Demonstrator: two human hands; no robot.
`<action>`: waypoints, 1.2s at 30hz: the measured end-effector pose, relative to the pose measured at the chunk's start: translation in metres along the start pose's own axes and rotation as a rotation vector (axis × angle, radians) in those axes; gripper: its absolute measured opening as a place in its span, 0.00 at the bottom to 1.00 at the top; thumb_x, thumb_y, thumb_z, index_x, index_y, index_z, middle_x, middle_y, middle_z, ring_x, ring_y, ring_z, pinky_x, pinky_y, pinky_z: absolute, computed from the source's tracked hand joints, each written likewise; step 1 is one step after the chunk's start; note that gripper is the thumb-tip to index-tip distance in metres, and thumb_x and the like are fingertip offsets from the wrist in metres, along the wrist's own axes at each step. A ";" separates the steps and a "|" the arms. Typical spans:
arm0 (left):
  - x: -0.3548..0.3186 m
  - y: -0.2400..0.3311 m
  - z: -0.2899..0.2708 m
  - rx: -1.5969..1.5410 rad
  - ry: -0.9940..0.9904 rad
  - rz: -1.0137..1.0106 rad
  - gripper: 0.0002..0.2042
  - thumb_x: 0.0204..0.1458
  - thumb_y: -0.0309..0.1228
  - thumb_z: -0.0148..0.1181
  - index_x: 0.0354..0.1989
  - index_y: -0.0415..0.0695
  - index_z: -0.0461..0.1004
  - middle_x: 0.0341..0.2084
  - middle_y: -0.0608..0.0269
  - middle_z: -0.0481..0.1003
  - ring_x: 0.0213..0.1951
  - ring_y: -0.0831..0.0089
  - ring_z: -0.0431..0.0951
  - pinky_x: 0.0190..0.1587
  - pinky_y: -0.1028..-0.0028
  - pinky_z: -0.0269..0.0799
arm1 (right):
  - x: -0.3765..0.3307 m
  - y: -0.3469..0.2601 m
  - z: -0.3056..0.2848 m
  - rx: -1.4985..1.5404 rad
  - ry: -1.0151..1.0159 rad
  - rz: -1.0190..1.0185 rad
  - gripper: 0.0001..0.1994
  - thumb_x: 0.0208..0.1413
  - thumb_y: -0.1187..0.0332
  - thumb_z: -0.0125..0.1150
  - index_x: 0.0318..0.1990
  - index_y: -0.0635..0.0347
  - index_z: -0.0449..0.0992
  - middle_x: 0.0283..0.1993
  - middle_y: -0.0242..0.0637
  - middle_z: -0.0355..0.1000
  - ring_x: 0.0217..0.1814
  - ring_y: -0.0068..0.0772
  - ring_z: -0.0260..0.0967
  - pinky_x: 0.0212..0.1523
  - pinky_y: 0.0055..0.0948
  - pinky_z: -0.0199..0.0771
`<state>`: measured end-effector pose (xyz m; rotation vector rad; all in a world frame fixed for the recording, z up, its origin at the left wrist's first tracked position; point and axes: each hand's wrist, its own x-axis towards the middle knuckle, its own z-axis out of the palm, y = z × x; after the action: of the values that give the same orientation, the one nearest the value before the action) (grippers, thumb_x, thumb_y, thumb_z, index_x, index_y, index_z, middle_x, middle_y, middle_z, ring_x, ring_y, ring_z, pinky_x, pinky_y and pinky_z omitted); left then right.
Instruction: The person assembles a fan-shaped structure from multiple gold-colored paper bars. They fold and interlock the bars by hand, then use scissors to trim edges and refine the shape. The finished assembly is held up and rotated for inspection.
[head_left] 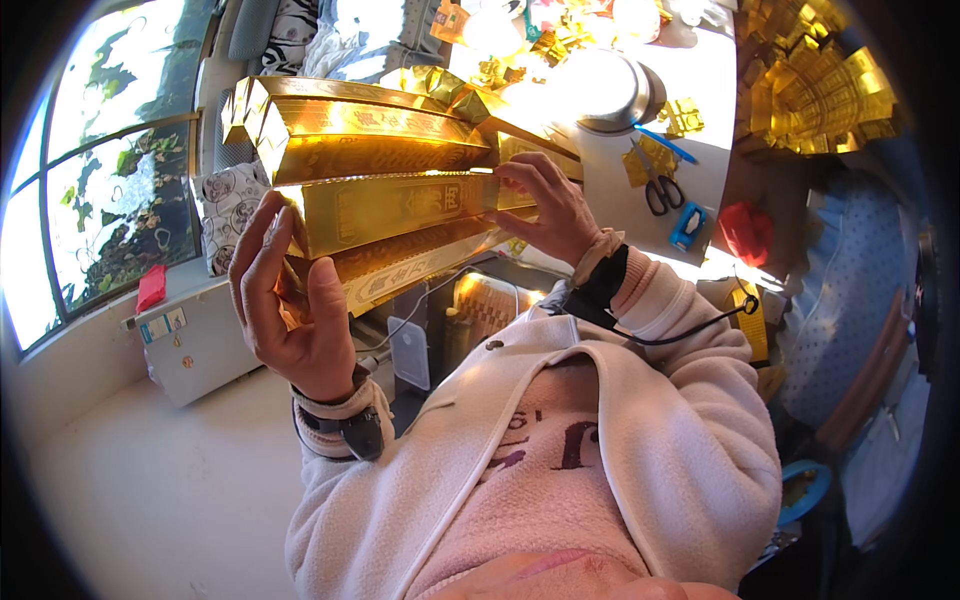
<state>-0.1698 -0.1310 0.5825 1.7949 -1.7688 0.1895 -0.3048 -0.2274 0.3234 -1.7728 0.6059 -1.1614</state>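
Observation:
In front of my chest is a long cluster of shiny gold paper bars, joined side by side with their ends toward the window. My left hand is curled round the near left end, fingers behind it and thumb in front. At the opposite end my right hand pinches the edge of a bar between thumb and fingers. Part of the cluster's underside is hidden behind my left hand. More folded gold paper lies just beyond the bars.
The white table carries black-handled scissors, a blue pen-like tool, a small blue object and a round metal container. A large fanned gold paper piece stands at right. A red bag is near the table edge.

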 end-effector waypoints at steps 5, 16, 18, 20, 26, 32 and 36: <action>-0.001 0.002 -0.001 0.015 -0.014 -0.045 0.16 0.62 0.23 0.56 0.59 0.35 0.72 0.62 0.46 0.71 0.63 0.59 0.72 0.64 0.63 0.69 | 0.000 0.001 0.001 0.052 0.015 0.010 0.25 0.52 0.62 0.76 0.55 0.55 0.70 0.53 0.39 0.69 0.48 0.37 0.77 0.48 0.34 0.82; 0.000 0.001 0.007 -0.004 0.028 -0.001 0.16 0.61 0.19 0.54 0.58 0.34 0.71 0.62 0.44 0.71 0.63 0.59 0.72 0.63 0.63 0.71 | 0.000 0.001 0.002 0.127 0.049 0.039 0.26 0.49 0.67 0.78 0.55 0.55 0.72 0.51 0.39 0.70 0.49 0.36 0.76 0.50 0.33 0.80; 0.000 0.001 0.007 0.001 0.031 -0.004 0.16 0.61 0.18 0.53 0.57 0.34 0.71 0.63 0.44 0.71 0.63 0.59 0.72 0.63 0.64 0.71 | 0.001 0.002 0.002 0.100 0.050 0.010 0.26 0.49 0.67 0.78 0.55 0.55 0.72 0.51 0.40 0.70 0.50 0.37 0.76 0.50 0.33 0.80; 0.000 0.002 0.008 0.004 0.035 -0.014 0.17 0.60 0.17 0.53 0.57 0.34 0.71 0.63 0.44 0.71 0.63 0.59 0.72 0.63 0.64 0.71 | 0.001 0.003 0.003 0.077 0.049 -0.006 0.24 0.51 0.64 0.77 0.54 0.54 0.71 0.51 0.39 0.69 0.49 0.38 0.77 0.49 0.34 0.82; 0.000 0.004 0.011 -0.039 0.056 -0.014 0.18 0.60 0.17 0.53 0.58 0.34 0.71 0.63 0.45 0.71 0.62 0.60 0.73 0.62 0.65 0.72 | 0.000 0.003 0.002 0.144 0.031 0.043 0.23 0.52 0.63 0.76 0.52 0.53 0.72 0.51 0.38 0.69 0.48 0.37 0.77 0.49 0.33 0.82; 0.001 0.004 0.012 0.083 0.047 0.051 0.18 0.60 0.18 0.54 0.59 0.35 0.72 0.61 0.46 0.72 0.60 0.61 0.75 0.62 0.66 0.72 | 0.000 0.002 0.001 0.177 0.027 0.070 0.23 0.53 0.65 0.76 0.53 0.54 0.72 0.51 0.37 0.69 0.49 0.35 0.77 0.50 0.32 0.82; 0.000 0.002 0.013 0.032 0.051 0.085 0.16 0.62 0.19 0.55 0.58 0.35 0.73 0.61 0.47 0.72 0.59 0.62 0.75 0.61 0.66 0.73 | 0.001 0.002 0.000 0.205 0.031 0.057 0.23 0.53 0.65 0.76 0.54 0.55 0.72 0.52 0.37 0.69 0.50 0.35 0.76 0.51 0.32 0.82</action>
<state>-0.1762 -0.1378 0.5727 1.7230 -1.8168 0.2965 -0.3040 -0.2291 0.3218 -1.5576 0.5318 -1.1701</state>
